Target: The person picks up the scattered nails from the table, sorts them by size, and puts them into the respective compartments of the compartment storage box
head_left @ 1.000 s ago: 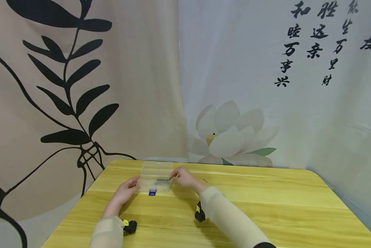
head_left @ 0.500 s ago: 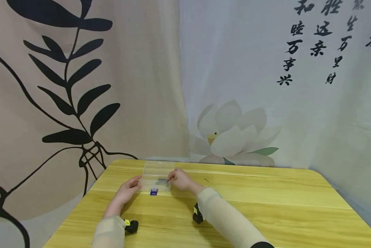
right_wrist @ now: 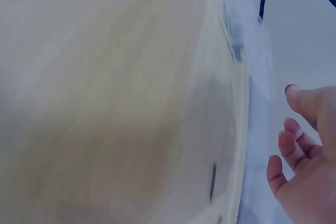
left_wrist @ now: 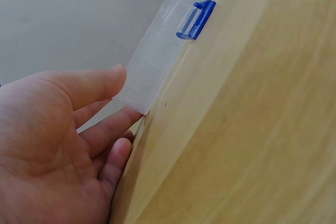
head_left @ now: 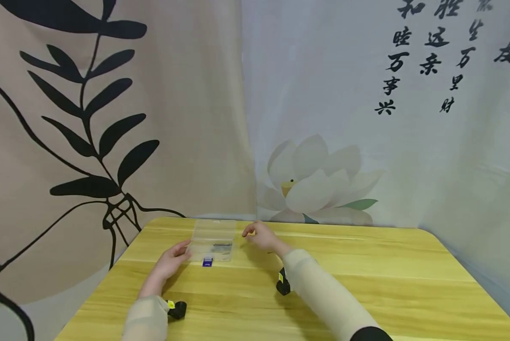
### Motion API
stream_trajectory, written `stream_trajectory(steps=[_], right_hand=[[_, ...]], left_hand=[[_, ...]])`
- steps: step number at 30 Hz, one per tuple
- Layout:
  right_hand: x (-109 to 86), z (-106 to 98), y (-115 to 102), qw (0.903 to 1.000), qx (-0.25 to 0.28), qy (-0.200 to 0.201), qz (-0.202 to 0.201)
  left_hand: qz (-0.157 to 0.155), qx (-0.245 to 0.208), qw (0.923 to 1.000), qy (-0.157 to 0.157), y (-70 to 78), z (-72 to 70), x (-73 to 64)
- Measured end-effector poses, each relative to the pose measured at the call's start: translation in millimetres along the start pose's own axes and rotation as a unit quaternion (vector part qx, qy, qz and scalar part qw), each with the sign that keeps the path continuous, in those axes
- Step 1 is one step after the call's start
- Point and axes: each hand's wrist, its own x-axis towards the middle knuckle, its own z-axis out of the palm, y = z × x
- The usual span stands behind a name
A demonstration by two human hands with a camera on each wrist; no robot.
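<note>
A clear plastic storage box [head_left: 197,250] with its lid [head_left: 214,230] raised stands toward the table's back left. Its blue latch [left_wrist: 198,20] shows at the front, and slim dark pieces [head_left: 222,246] lie inside on the right. My left hand [head_left: 171,259] holds the box's left front corner, thumb [left_wrist: 113,81] at the upper edge and fingers by the lower corner. Apart from the box, my right hand [head_left: 262,236] hovers to its right with loosely bent fingers [right_wrist: 291,148] and nothing in them. A thin dark rod [right_wrist: 213,181] lies on the table near it.
The yellow wood-grain table [head_left: 365,270] runs back to a printed cloth backdrop [head_left: 323,118]. A second short dark mark [right_wrist: 220,219] shows near the table's edge. Black wrist devices [head_left: 283,282] sit under both sleeves.
My right hand has left the box's right side and moved to the right, its fingers coming off the slim pieces. My left hand stays at the box. The view shifts slightly.
</note>
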Motion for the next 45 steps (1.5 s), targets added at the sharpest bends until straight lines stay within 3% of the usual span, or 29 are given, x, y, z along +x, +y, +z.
stream_trajectory(steps=[10, 17, 24, 37, 45], right_hand=[[-22.0, -36, 42, 0.9978, 0.03, 0.041, 0.044], [-36.2, -41, 74, 0.9949, 0.028, 0.057, 0.078], [-44.8, -40, 87, 0.988, 0.05, 0.049, 0.138], [-52.3, -40, 87, 0.9878, 0.062, 0.027, 0.14], [-54.4, -42, 103, 0.9917, 0.105, -0.007, 0.075]], left_hand=[[0.002, -0.002, 1.0, 0.0, -0.3, -2.3, -0.2], [0.002, -0.001, 1.0, 0.008, -2.9, -2.7, -0.4], [-0.002, -0.008, 1.0, 0.006, -7.8, -2.5, 0.8], [-0.001, -0.004, 1.0, 0.003, -2.3, -1.5, 0.5], [-0.002, -0.001, 1.0, 0.003, 0.5, 1.2, 0.3]])
